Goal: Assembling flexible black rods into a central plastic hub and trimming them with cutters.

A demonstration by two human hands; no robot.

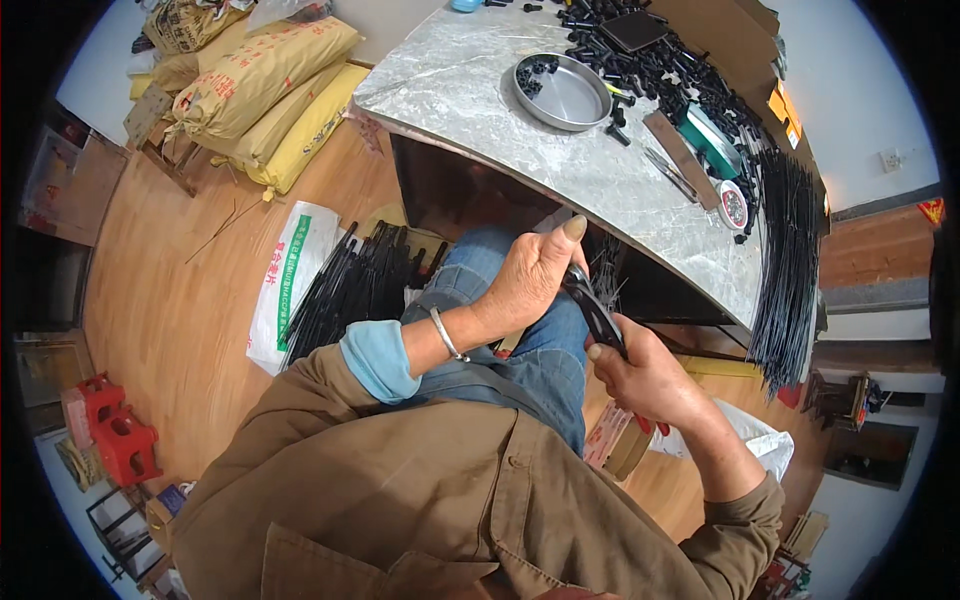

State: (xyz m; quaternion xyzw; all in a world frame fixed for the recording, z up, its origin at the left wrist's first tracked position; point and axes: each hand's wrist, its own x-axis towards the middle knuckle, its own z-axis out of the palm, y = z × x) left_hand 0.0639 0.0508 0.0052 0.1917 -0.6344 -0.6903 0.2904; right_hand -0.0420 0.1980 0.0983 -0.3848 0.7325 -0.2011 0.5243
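My left hand is raised above my lap, thumb up and fingers curled in. Whatever it grips is hidden behind the fingers. Its fingertips meet the upper end of a black, curved, plier-like tool. The lower part of that tool is in my right hand, whose fingers wrap round it. Red tips show just below the right hand, perhaps the tool's handle ends. Both hands are close to the near edge of the grey marbled table. Beside my left knee lies a bundle of thin black rods.
On the table are a round metal tray with small black parts, a heap of black fittings, tweezers, a green box and a small white bowl. Long black rods hang over its right edge. Stacked sacks and red stools stand left.
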